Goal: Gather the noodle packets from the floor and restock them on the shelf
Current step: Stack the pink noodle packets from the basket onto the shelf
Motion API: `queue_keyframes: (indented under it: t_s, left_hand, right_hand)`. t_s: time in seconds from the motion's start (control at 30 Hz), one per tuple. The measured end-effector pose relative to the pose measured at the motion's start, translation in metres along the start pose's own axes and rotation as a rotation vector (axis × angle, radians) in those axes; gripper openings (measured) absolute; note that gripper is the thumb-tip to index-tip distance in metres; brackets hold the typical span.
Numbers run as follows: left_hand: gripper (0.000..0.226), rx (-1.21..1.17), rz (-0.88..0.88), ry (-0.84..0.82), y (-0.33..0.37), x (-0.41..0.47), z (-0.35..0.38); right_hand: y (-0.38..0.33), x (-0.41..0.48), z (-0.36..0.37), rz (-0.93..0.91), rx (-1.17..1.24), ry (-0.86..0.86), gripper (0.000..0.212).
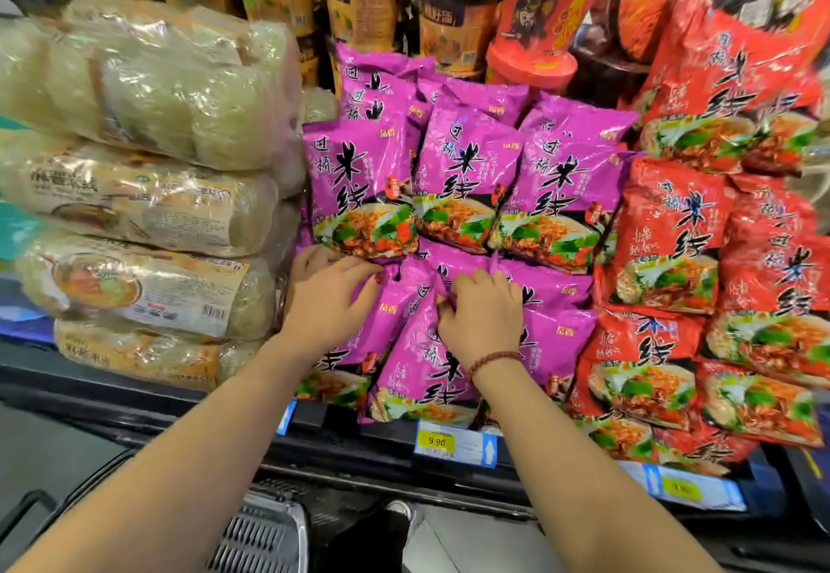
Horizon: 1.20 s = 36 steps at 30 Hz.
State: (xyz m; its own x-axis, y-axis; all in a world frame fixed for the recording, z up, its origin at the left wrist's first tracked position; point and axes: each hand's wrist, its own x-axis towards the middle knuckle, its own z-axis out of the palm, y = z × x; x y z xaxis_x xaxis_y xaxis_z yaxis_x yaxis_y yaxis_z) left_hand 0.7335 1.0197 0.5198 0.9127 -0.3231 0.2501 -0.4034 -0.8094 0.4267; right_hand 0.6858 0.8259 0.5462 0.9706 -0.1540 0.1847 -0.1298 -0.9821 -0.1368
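Right hand: the right hand [480, 316] curls its fingers over the top edge of the front purple noodle packet [426, 375], gripping it; a bead bracelet [494, 359] circles the wrist
Left hand: the left hand [330, 298] lies just beside, fingers fairly straight, pressing on a neighbouring purple packet [388, 316]
Packet: it leans tilted at the shelf [359, 433] front, above a price tag [442, 441]
Around: upper purple packets [458, 177] stand behind; red noodle packets [673, 231] to the right; clear vermicelli bags [148, 195] to the left; noodle cups [453, 19] at the back

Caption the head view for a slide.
Left hand presses, right hand grips purple noodle packets on the shelf beside red packets.
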Motion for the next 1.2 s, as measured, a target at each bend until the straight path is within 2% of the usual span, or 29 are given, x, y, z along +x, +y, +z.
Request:
queue_keyframes:
  t_s: [0.1, 0.23, 0.3, 0.4, 0.5, 0.6, 0.7, 0.77, 0.87, 0.93, 1.1, 1.2]
  left_hand:
    - [0.041, -0.052, 0.003, 0.01, -0.003, -0.001, 0.001]
    - [0.029, -0.032, 0.047, 0.231, -0.001, -0.013, -0.003]
    - [0.036, -0.096, 0.015, 0.328, 0.002, -0.016, -0.006]
    - [0.051, -0.23, -0.152, 0.381, 0.02, -0.006, -0.022]
    - [0.082, -0.332, -0.339, 0.289, 0.033, 0.028, -0.037]
    - [0.107, -0.291, -0.441, 0.182, 0.036, 0.059, -0.033]
    - [0.104, -0.248, -0.468, 0.131, 0.039, 0.073, -0.018]
    - [0.096, -0.263, -0.415, 0.201, 0.037, 0.075, -0.012]
    - [0.082, -0.191, -0.24, 0.375, 0.031, 0.071, -0.011]
    - [0.079, -0.159, -0.215, 0.419, 0.027, 0.076, -0.016]
    - [0.085, 0.004, -0.196, 0.193, 0.012, 0.096, -0.021]
    - [0.089, 0.04, -0.184, 0.117, 0.011, 0.093, -0.024]
  right_hand:
    - [0.003, 0.002, 0.004, -0.013, 0.05, 0.062, 0.027]
    - [0.011, -0.032, -0.009, -0.111, 0.376, 0.433, 0.032]
    - [0.012, -0.064, -0.011, -0.201, 0.432, 0.481, 0.036]
    - [0.008, -0.103, 0.005, -0.32, 0.237, 0.267, 0.063]
    - [0.002, -0.095, 0.028, -0.274, -0.019, 0.041, 0.083]
    - [-0.011, -0.073, 0.032, -0.217, -0.095, -0.038, 0.089]
    - [-0.015, -0.071, 0.032, -0.195, -0.108, -0.042, 0.089]
    - [-0.013, -0.073, 0.033, -0.199, -0.101, -0.025, 0.092]
    - [-0.011, -0.075, 0.036, -0.208, -0.094, 0.028, 0.099]
    - [-0.012, -0.075, 0.037, -0.21, -0.1, 0.044, 0.101]
    - [-0.011, -0.073, 0.038, -0.218, -0.106, 0.016, 0.097]
    - [-0.011, -0.073, 0.038, -0.221, -0.086, 0.013, 0.098]
